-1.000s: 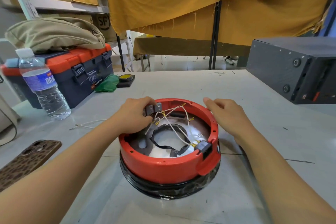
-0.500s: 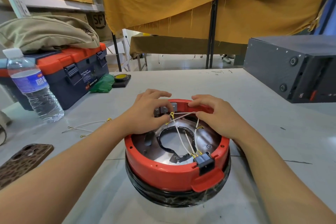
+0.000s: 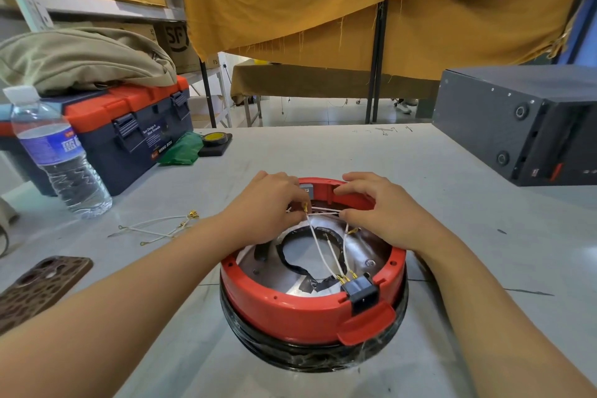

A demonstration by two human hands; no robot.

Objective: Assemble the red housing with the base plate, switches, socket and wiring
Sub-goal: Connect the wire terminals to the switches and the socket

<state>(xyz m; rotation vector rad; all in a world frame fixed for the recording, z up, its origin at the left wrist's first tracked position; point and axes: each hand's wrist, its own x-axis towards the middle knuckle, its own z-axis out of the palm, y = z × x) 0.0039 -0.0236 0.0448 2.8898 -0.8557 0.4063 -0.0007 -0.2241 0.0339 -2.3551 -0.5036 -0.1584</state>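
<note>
The round red housing (image 3: 290,313) sits open side up on a black ring on the table. Inside lies the shiny metal base plate (image 3: 310,260). A black socket (image 3: 363,294) is set in the near rim, and white wires (image 3: 326,252) with brass terminals run from it to the far rim. A grey switch (image 3: 307,189) sits at the far rim. My left hand (image 3: 268,207) pinches a brass-tipped wire end beside the switch. My right hand (image 3: 378,207) grips the far rim, its thumb on the wires.
Loose white wires (image 3: 155,228) lie on the table left of the housing. A water bottle (image 3: 56,155) and an orange-lidded toolbox (image 3: 129,129) stand at the left. A phone (image 3: 38,291) lies at the near left. A black box (image 3: 523,119) stands at the right.
My right hand moved from the housing's right rim to the far rim beside my left hand, onto the wires. The housing now sits with its socket nearer the right front.
</note>
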